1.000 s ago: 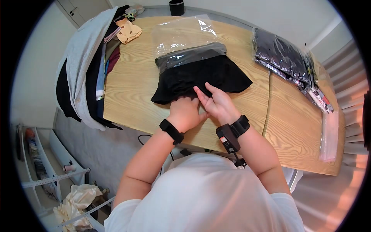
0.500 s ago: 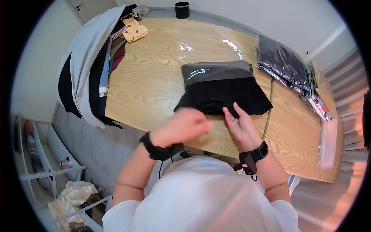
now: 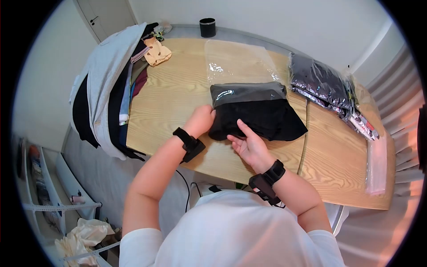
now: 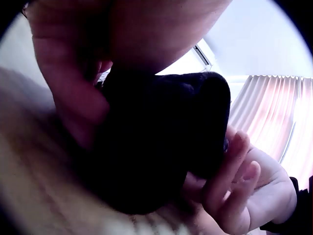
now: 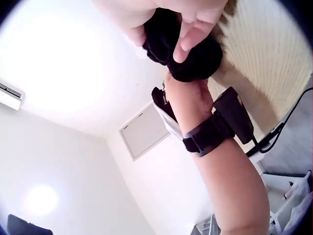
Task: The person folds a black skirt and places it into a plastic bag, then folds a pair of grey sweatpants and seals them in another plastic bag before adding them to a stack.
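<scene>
A folded black garment (image 3: 262, 116) lies on the table, its far part inside a clear plastic bag (image 3: 244, 60) and its near part outside. At its left edge my left hand (image 3: 201, 120) grips the fabric; in the left wrist view, thumb and fingers stand on either side of the black cloth (image 4: 146, 142). My right hand (image 3: 253, 149), palm turned up, holds the near edge, with the thumb over the cloth and some fingers curled in front. The right wrist view shows its fingers (image 5: 188, 41) around a bunched black fold (image 5: 200, 61).
A heap of clothes (image 3: 104, 84) hangs over the table's left end. Bagged dark garments (image 3: 318, 80) lie at the back right, with flat clear bags (image 3: 376, 167) nearer. Behind the table stands a black bin (image 3: 207, 27). A rack (image 3: 62, 204) is at lower left.
My left hand has left the middle of the near edge, swung back, and taken hold of the garment's left side. The garment and bag have shifted right; my right hand remains at the near edge.
</scene>
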A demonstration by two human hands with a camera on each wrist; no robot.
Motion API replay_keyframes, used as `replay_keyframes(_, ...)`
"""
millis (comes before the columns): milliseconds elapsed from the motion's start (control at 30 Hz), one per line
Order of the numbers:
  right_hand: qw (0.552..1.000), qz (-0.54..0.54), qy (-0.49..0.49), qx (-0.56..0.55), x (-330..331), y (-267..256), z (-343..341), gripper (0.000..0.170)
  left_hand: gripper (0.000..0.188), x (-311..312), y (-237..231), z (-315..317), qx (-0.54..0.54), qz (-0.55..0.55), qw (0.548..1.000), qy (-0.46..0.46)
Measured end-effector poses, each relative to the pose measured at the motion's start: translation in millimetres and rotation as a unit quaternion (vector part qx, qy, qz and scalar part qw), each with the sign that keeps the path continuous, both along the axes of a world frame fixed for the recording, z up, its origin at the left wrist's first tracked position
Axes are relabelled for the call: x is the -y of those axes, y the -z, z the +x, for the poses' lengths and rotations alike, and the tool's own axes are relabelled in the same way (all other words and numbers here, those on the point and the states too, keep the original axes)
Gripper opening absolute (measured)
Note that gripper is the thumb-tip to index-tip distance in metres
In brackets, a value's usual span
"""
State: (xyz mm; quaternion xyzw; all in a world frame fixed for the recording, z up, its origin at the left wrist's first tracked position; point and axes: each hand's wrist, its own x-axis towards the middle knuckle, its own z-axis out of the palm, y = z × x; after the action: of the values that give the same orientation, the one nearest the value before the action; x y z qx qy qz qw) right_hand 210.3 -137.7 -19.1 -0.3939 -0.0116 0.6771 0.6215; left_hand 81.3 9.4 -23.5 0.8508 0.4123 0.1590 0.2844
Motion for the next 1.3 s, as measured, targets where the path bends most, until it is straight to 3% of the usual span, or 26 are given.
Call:
replay_keyframes(33,0.999,-0.018,0.022,0.036,-3,1,-1,0.043,0.023,-1,3,1,0.004,0.07,0.998,-0.003)
replay_keyframes(167,0.995,-0.083,0.053,0.017,-5,1,7,0.019,0.024,1,6,0,0.002,0.101,0.995,0.005)
replay_keyframes(300,0.997,-0.06,0.039,-0.041,-9,5,25,0.017,0.026,16,-3,-4,-0.064,0.115,0.991,0.003)
replay_keyframes(400,0.993,-0.01,0.083,-0.084,-10,21,33,0.017,0.025,30,-10,-5,-0.092,0.073,0.993,0.006)
replay_keyframes(700,0.994,-0.023,0.105,-0.034,-29,22,17,0.014,0.016,53,2,-2,-0.067,0.107,0.992,-0.016)
replay_keyframes(767,0.995,-0.025,0.095,-0.03,-35,20,16,0.014,0.013,57,-6,-3,-0.047,0.044,0.997,-0.031)
replay_keyframes(833,0.996,-0.027,0.086,-0.027,-35,15,10,0.013,0.014,56,-8,-8,-0.038,0.047,0.998,-0.033)
replay_keyframes(900,0.998,-0.017,0.06,0.006,-30,7,0,0.013,0.018,57,-19,-19,-0.017,0.027,0.999,-0.04)
replay_keyframes(1033,0.964,0.091,-0.228,0.098,0,-24,-14,0.031,0.015,42,-9,-80,0.015,0.063,0.994,-0.089)
replay_keyframes(1067,0.966,0.088,-0.227,0.091,9,-39,-13,0.031,0.015,29,3,-102,-0.007,0.02,0.995,-0.098)
replay_keyframes(1133,0.862,0.137,-0.395,0.287,25,-64,3,0.036,0.015,3,28,-148,-0.033,-0.037,0.993,-0.109)
replay_keyframes(1200,0.755,0.236,-0.342,0.507,31,-69,30,0.027,0.016,6,18,-165,-0.021,-0.109,0.979,-0.169)
replay_keyframes(1233,0.839,0.134,-0.292,0.438,33,-73,39,0.022,0.018,-5,45,-191,-0.015,-0.038,0.983,-0.181)
replay_keyframes(1300,0.856,0.095,-0.194,0.469,28,-50,67,0.02,0.018,30,-13,-165,-0.04,-0.022,0.957,-0.288)
